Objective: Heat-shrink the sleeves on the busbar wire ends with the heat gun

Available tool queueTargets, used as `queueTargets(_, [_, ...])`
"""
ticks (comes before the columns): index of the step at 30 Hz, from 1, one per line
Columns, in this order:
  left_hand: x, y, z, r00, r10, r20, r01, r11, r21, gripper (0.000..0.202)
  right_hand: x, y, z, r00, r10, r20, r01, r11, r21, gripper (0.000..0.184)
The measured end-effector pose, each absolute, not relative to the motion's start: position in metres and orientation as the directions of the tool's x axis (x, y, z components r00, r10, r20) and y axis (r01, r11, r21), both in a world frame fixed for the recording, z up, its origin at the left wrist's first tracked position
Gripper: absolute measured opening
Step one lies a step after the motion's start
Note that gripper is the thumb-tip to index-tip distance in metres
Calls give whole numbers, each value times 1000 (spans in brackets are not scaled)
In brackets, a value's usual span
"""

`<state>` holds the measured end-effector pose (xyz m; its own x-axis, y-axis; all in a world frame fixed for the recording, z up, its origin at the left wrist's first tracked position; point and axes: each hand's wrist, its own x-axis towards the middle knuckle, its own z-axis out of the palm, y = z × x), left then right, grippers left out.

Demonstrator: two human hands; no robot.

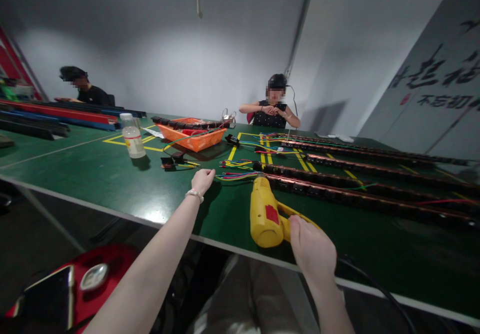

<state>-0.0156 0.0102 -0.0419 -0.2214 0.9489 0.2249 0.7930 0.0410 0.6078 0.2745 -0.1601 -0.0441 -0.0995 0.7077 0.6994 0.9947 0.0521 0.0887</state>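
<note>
My right hand (pixel 313 246) is wrapped round the handle of a yellow heat gun (pixel 264 214) with a red label. The gun lies on its side view over the table's near edge, its nozzle pointing away from me at a bundle of coloured wires (pixel 240 176). Closed at the left end of those wires is my left hand (pixel 203 180), its fingers pinched on the wire ends. The wires run into a long dark bar with copper strips (pixel 318 188) that stretches to the right. Several similar bars lie behind it.
An orange basket (pixel 195 140) holds parts and wires. Left of it stands a clear bottle (pixel 132 136). Short black-ended leads (pixel 176 163) lie nearby on the green table (pixel 93 184). One person (pixel 275 106) sits opposite, another (pixel 88 89) at far left. A red stool (pixel 112 259) holds a phone (pixel 47 299).
</note>
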Motion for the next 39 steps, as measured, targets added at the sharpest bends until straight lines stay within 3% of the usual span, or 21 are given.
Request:
queueTargets(8, [-13,9,-41,-233,946,223,792,52,608,42,244,-170,-39,-128,772,622,991,129,45,33])
queueTargets(27, [-15,9,-41,-208,948,240,798,23,602,43,165,-174,-45,-187,747,637,959,281,-47,34])
queueTargets(39, [-20,15,-48,-182,947,265,788,-20,616,44,185,-169,-37,-242,759,605,931,357,-75,36])
